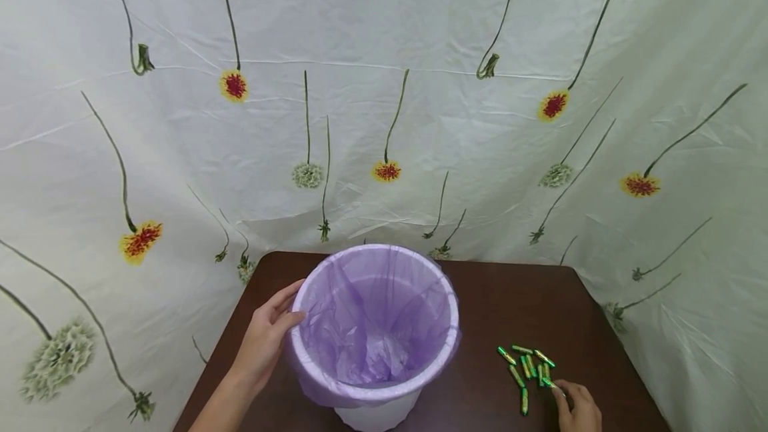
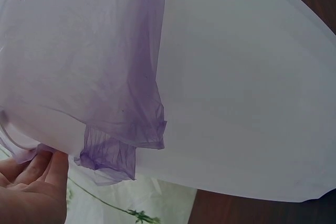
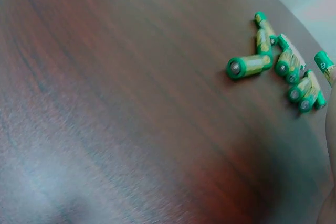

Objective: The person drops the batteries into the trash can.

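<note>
A white bin [image 1: 375,415] lined with a purple bag [image 1: 384,325] stands on the table. My left hand [image 1: 267,335] grips its rim at the left, thumb over the edge; in the left wrist view the hand [image 2: 37,187] is at the lower left beside the bag's hanging edge [image 2: 110,156]. Several green batteries [image 1: 525,402] lie right of the bin. My right hand [image 1: 579,409] pinches one battery [image 1: 549,383] at the near right of the group; in the right wrist view that battery [image 3: 324,62] is by the hand [image 3: 331,124] at the right edge.
The dark brown table [image 1: 492,299] has rounded far corners. A pale cloth [image 1: 456,125] with printed flowers hangs behind the table and along both sides. In the right wrist view, the loose batteries [image 3: 249,66] lie close together near the table's edge.
</note>
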The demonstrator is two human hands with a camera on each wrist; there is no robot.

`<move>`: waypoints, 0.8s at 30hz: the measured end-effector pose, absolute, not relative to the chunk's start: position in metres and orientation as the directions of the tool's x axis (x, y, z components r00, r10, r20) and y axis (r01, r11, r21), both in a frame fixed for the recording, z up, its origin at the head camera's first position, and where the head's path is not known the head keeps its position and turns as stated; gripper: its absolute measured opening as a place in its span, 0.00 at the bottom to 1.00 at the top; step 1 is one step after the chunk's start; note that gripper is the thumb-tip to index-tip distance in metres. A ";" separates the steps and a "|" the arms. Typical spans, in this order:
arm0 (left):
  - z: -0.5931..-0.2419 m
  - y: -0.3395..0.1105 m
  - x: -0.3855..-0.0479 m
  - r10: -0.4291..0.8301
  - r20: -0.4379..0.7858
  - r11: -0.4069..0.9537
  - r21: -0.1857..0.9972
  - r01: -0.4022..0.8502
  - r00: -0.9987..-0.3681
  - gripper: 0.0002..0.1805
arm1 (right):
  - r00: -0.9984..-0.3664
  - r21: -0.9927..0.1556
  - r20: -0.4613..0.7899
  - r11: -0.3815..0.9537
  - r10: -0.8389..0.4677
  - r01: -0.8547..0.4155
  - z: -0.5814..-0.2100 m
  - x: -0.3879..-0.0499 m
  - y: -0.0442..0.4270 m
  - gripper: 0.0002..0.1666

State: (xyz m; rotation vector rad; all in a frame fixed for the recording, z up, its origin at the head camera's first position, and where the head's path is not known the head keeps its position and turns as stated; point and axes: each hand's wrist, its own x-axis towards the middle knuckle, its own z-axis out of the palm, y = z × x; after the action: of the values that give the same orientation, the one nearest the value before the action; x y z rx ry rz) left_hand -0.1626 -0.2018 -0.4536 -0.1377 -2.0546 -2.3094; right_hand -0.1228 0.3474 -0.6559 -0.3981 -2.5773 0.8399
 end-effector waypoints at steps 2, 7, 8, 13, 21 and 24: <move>-0.454 -0.202 -0.163 0.024 0.097 -0.117 0.989 0.094 -0.995 0.30 | -0.875 -0.610 0.309 0.784 0.372 0.117 -0.651 -0.125 0.347 0.05; -0.455 -0.201 -0.164 0.024 0.101 -0.115 0.989 0.097 -0.995 0.30 | -0.877 -0.613 0.340 0.787 0.339 0.067 -0.636 -0.134 0.343 0.07; -0.455 -0.202 -0.164 0.026 0.100 -0.115 0.989 0.096 -0.995 0.30 | -0.879 -0.612 0.343 0.788 0.331 0.058 -0.632 -0.135 0.343 0.07; -0.455 -0.202 -0.164 0.033 0.098 -0.122 0.988 0.093 -0.995 0.30 | -0.886 -0.576 0.387 0.817 0.257 -0.014 -0.615 -0.144 0.342 0.07; -0.456 -0.201 -0.164 0.032 0.101 -0.130 0.987 0.096 -0.994 0.30 | -0.879 -0.547 0.455 0.823 0.140 -0.152 -0.585 -0.156 0.337 0.07; -0.456 -0.202 -0.165 0.031 0.104 -0.135 0.986 0.099 -0.994 0.30 | -0.871 -0.548 0.480 0.811 0.107 -0.203 -0.572 -0.166 0.331 0.07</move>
State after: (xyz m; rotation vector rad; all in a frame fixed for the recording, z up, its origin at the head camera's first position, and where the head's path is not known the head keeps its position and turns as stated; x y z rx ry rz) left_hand -0.1650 -0.2022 -0.4558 -0.1529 -2.0351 -2.3281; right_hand -0.1656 0.3306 -0.5723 0.0712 -2.4943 0.8323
